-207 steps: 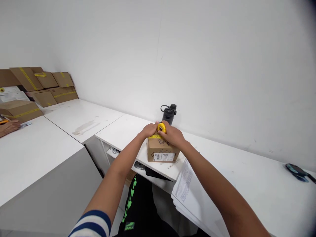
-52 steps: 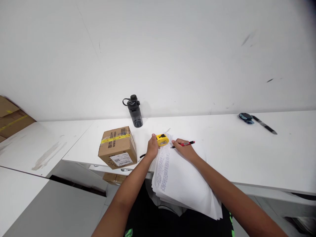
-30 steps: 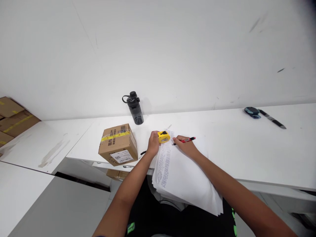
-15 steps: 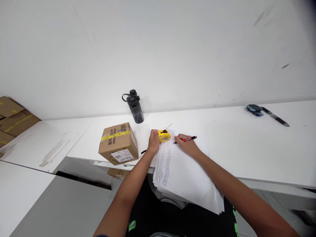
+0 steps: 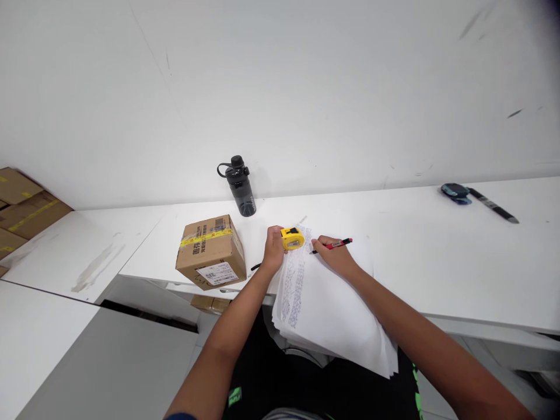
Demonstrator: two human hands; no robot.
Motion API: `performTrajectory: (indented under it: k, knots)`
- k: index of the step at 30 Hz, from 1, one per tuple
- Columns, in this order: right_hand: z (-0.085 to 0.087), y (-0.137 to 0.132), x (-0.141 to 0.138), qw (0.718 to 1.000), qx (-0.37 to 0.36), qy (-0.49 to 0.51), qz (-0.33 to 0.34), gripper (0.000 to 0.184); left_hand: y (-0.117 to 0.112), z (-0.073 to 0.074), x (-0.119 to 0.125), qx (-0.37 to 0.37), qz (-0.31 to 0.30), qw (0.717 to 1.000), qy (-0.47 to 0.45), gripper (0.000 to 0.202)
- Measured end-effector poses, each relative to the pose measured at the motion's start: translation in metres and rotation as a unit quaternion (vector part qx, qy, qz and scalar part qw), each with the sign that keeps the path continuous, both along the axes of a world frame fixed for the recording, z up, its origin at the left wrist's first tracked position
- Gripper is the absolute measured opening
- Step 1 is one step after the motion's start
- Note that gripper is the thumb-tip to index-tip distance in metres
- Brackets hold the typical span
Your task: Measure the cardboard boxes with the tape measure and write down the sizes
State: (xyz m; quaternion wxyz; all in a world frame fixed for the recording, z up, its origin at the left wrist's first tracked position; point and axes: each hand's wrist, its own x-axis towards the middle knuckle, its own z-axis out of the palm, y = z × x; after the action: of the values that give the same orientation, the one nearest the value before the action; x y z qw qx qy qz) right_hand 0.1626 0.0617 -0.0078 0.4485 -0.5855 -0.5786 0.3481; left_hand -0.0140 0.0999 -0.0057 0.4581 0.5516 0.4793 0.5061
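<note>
My left hand (image 5: 273, 251) is closed around a yellow tape measure (image 5: 293, 238) with a black button, held over the left edge of a stack of paper (image 5: 332, 321). Between the fingers of my right hand (image 5: 335, 254) is a red and black pen (image 5: 338, 244), its tip down at the top sheet. Rows of dense blue handwriting run along the left side of that sheet, and the rest of it is white. The stack hangs over the table's front edge toward my lap. Left of my left hand stands a taped cardboard box (image 5: 212, 252) with a white label.
A dark water bottle (image 5: 240, 189) stands behind the box near the wall. At the right lie a blue-black object (image 5: 455, 191) and a thick black marker-like stick (image 5: 494, 205). More cardboard boxes (image 5: 28, 210) are stacked at the far left of the white table (image 5: 459, 262).
The whole view has shifted slightly. Both hands keep their holds on the tape measure and the pen, with the pen tip at nearly the same place on the paper.
</note>
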Motion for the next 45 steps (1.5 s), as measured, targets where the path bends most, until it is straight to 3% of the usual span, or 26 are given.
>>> performTrajectory:
  k: [22, 28, 34, 42, 45]
  knots:
    - [-0.002, 0.0, 0.002, 1.0, 0.003, 0.007, -0.014, 0.04, -0.001, 0.0, 0.0, -0.011, -0.007, 1.0, 0.004, 0.053]
    - [-0.003, 0.0, 0.005, 0.993, 0.054, 0.001, -0.108, 0.035, 0.0, -0.002, 0.0, -0.009, -0.007, 1.0, 0.002, 0.054]
    - [-0.011, 0.002, 0.012, 0.963, 0.219, -0.084, -0.131, 0.033, 0.0, -0.003, -0.001, -0.012, -0.011, 1.0, 0.003, 0.053]
    - [-0.017, 0.004, 0.012, 0.959, 0.239, -0.093, -0.124, 0.026, 0.0, -0.003, -0.001, -0.014, -0.013, 1.0, 0.007, 0.052]
    - [-0.016, 0.003, 0.012, 0.958, 0.209, -0.149, -0.13, 0.027, 0.0, -0.003, 0.0, -0.012, -0.012, 1.0, 0.011, 0.052]
